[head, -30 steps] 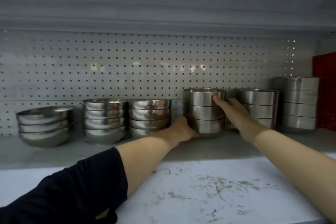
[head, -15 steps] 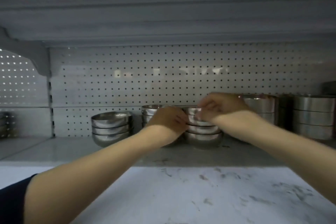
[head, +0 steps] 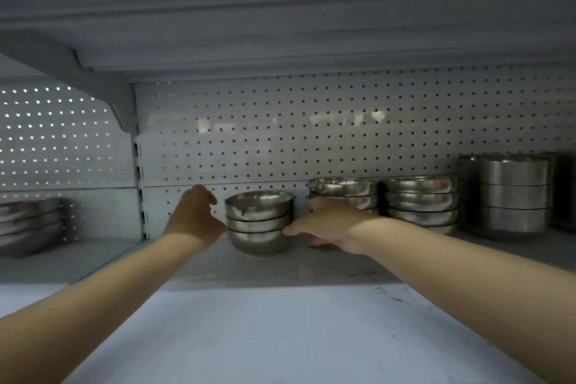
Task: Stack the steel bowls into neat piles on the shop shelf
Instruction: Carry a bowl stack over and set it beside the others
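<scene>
Three nested bowls (head: 259, 221) sat on the shelf (head: 280, 271) between two hands, probably to be squared up or slid. Left hand (head: 194, 217) cupped loosely just beside the pile, holding nothing; right hand (head: 330, 224) lay open, its thumb (head: 291, 230) touching the lowest bowl.

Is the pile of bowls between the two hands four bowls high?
No, the pile between the hands shows three nested bowls standing on the shelf.

This is a shop. A grey metal display shelf (head: 280, 268) with a perforated pegboard back panel (head: 311, 134) carries rows of identical steel bowl stacks (head: 420, 199), set out like stock.
</scene>
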A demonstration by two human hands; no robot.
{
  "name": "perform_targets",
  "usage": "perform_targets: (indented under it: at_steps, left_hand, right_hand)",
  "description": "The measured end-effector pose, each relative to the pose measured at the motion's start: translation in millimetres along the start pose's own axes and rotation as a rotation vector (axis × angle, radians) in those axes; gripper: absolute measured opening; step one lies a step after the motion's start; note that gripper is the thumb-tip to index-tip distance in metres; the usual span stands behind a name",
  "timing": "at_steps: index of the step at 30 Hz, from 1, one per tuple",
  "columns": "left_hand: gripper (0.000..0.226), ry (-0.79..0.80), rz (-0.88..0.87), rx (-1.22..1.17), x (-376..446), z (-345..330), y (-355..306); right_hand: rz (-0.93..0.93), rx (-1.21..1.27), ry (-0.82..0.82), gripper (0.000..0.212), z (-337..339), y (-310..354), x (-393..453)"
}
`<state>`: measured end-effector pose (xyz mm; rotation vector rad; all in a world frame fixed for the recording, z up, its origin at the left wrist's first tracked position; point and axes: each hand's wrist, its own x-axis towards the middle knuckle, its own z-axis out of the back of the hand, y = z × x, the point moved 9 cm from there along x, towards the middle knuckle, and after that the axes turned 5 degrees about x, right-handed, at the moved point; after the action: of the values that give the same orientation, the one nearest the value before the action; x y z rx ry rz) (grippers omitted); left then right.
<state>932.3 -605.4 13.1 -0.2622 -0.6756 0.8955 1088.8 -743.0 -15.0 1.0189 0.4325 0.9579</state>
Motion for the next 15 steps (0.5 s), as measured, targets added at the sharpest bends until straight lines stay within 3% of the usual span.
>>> perform_targets:
  at_steps: [2, 5, 7, 10, 15]
  left_hand:
    - [0.065, 0.228, 0.140, -0.126, 9, -22, 28]
    - [0.073, 0.452, 0.176, -0.480, 6, -52, 33]
    - [0.057, 0.477, 0.085, -0.492, 7, -62, 32]
    - [0.027, 0.448, -0.037, -0.482, 7, -69, 26]
    - [0.018, 0.328, -0.036, -0.406, 18, -68, 35]
  right_hand:
    - [-0.014, 0.039, -0.011, 0.073, -6, 2, 9]
    - [-0.012, 0.114, -0.017, 0.051, -19, 0, 18]
    - [-0.017, 0.180, -0.007, 0.046, -28, 0, 21]
    - [-0.002, 0.287, -0.051, 0.059, -32, -4, 26]
    - [0.045, 0.354, -0.077, 0.046, -41, -2, 34]
